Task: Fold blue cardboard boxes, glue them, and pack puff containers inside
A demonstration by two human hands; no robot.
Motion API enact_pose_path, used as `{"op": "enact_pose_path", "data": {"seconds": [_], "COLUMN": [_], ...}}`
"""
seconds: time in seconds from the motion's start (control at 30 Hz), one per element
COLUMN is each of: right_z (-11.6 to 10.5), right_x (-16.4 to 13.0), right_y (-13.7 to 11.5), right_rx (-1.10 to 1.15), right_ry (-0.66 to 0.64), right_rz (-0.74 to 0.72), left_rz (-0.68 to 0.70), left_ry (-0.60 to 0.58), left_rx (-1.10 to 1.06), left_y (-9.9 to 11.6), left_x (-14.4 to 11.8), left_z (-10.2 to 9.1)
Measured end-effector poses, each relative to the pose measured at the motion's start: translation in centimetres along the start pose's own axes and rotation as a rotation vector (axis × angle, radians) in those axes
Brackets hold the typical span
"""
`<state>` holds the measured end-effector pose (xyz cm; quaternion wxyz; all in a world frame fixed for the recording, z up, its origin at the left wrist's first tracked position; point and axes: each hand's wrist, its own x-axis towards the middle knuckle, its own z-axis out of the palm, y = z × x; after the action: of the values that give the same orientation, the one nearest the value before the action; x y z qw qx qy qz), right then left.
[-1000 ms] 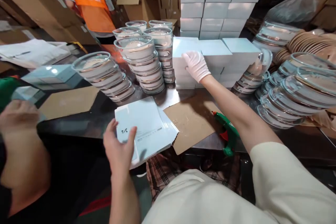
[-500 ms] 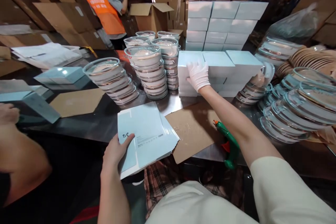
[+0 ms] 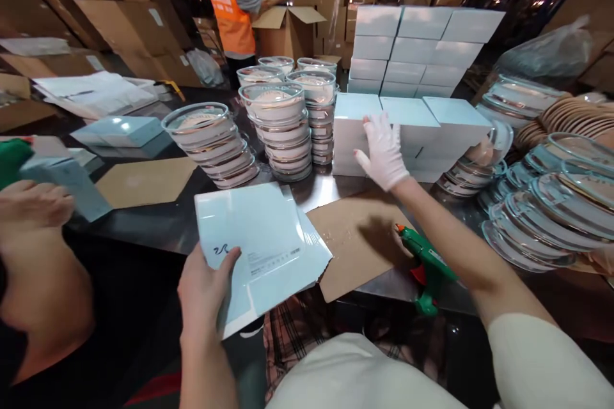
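Observation:
My left hand [image 3: 204, 284] grips a small stack of flat light-blue box blanks [image 3: 254, 255], thumb on top, over the table's front edge. The blanks are slightly fanned toward the right. My right hand [image 3: 384, 153], in a white glove with the fingertips bare, is spread with nothing in its grasp. It is in front of the rows of closed white-blue boxes [image 3: 407, 112]; whether the fingertips touch them I cannot tell. Below it lies a brown cardboard sheet [image 3: 350, 249] with bits of glue on it. A green glue gun [image 3: 426, 255] rests at the sheet's right edge, partly behind my right forearm.
Stacked glass dishes [image 3: 278, 128] stand left of the boxes, and more glass dishes [image 3: 551, 211] lean at the right. A co-worker's hand [image 3: 36, 204] is at the far left near a blue box [image 3: 70, 185]. Behind, a person in an orange vest [image 3: 233, 19] reaches over an open carton [image 3: 288, 29].
My right hand has drawn back slightly from the box front and opened wider. The blanks in my left hand are tilted and fanned more. The vested person's pack has moved over the carton.

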<state>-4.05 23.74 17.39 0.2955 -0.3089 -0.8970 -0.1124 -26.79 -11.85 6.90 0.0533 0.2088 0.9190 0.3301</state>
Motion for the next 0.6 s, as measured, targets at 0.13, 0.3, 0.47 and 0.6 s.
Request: {"op": "enact_pose_path", "data": {"seconds": [0.13,0.3,0.47,0.6], "right_z": [-4.1,-8.2,-10.7,-10.1], "right_x": [-11.1,-17.9,-21.4,-24.5], "right_y": [-4.4,-6.9,-4.7,-3.0], "right_rx": [0.280,0.306,0.614,1.142], "right_ry": [0.329,0.356,-0.063,-0.702], "right_rz": [-0.251,-0.229,0.150,0.482], "left_rz": [0.128,0.621,0.779,0.932], "left_ry": [0.111,-0.576,-0.751,-0.703], "left_rx": [-0.386,-0.490,-0.454,-0.407], "left_y": [3.0,7.7,8.0,7.2], "left_x": [-4.8,-9.4,-10.3,-10.2], "left_z": [-1.2,1.8,4.2,5.3]}}
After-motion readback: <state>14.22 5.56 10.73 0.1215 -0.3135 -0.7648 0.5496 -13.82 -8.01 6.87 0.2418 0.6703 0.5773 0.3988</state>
